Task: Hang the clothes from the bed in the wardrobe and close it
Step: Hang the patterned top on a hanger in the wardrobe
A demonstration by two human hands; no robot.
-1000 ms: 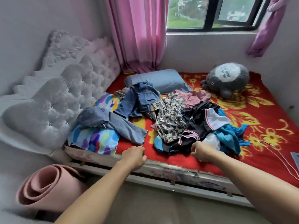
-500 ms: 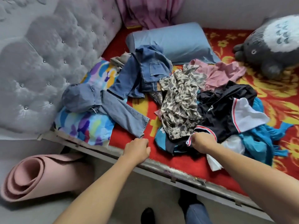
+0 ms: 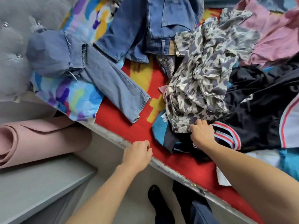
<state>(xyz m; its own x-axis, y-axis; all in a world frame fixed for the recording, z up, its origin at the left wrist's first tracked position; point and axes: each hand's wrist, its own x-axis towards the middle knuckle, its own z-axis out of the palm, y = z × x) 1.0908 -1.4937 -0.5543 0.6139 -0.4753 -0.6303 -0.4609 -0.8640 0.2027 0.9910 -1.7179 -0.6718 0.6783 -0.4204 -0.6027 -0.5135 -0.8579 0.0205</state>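
Two hands reach over the near edge of the bed [image 3: 129,131]. R hand [image 3: 202,133] is down on the heap of clothes [image 3: 242,88], fingers curled into the bottom hem of a grey-and-cream patterned top [image 3: 202,75] and gripping it. Its knuckles sit just beside the striped cuff of a black jacket [image 3: 258,110]. L hand [image 3: 137,154] hangs over the bed rail [image 3: 178,173], curled in a fist w/ nothing in it, apart from every garment.

A teal piece [image 3: 159,126] pokes out under the patterned top's hem, between the two hands. A pink garment [image 3: 271,38] lies beyond the top, far R. Dark jeans [image 3: 153,26] are spread at the far side, approx. mid-bed. A paler denim piece [image 3: 110,81] stretches diagonally L of the heap, its leg end near the L hand but not touching, its other end lying on a multicolour cloth [image 3: 72,97]. All of it rests on the red blanket [image 3: 199,170]. Grey tufted headboard [image 3: 14,46] stands to the L, w/ a rolled pink mat [image 3: 40,139] on the floor beside the bed.
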